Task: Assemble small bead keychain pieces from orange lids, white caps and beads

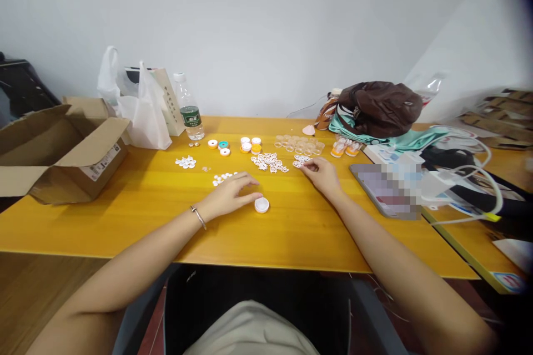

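My left hand (230, 195) rests low over the table, its fingers and thumb apart. Its thumb tip is at the rim of a small round white cup-like part (261, 205), touching or very nearly so. Farther right, my right hand (322, 176) has its thumb and fingertips pinched on a small white openwork piece (300, 161) at the edge of a little pile; the fingertips partly hide it. A larger pile of white openwork pieces (270, 162) lies left of that hand. Small white round parts (222, 178) are scattered just behind my left hand.
Behind are white, orange and teal round parts (245, 147), clear rings (306, 147) and small white pieces (186, 162). A water bottle (191, 116), white bag (145, 111) and cardboard box (79, 161) stand left. Right are a tablet-like device (370, 186), brown bag (381, 108) and white cables (495, 177).
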A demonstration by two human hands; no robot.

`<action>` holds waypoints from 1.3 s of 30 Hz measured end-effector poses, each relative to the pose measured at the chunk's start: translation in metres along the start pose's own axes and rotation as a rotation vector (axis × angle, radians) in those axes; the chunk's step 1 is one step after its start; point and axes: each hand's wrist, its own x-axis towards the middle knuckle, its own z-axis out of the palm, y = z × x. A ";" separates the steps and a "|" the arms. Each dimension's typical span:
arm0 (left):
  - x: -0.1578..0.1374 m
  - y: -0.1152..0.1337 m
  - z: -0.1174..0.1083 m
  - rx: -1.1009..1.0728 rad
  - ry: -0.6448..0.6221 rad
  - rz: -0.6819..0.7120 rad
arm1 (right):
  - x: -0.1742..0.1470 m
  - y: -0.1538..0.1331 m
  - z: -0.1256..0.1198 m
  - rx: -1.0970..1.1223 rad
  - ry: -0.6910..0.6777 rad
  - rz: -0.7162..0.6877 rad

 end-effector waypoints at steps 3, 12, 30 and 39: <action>0.002 -0.008 0.002 -0.002 0.049 -0.023 | -0.009 -0.014 0.002 0.197 -0.002 0.086; 0.050 -0.040 0.006 0.263 0.050 0.127 | -0.043 -0.056 0.020 0.691 -0.288 0.192; 0.042 -0.033 0.019 0.365 -0.011 0.133 | -0.045 -0.064 0.016 0.735 -0.328 0.207; 0.021 -0.021 -0.002 -0.339 -0.002 -0.209 | -0.046 -0.074 0.012 0.823 -0.431 0.249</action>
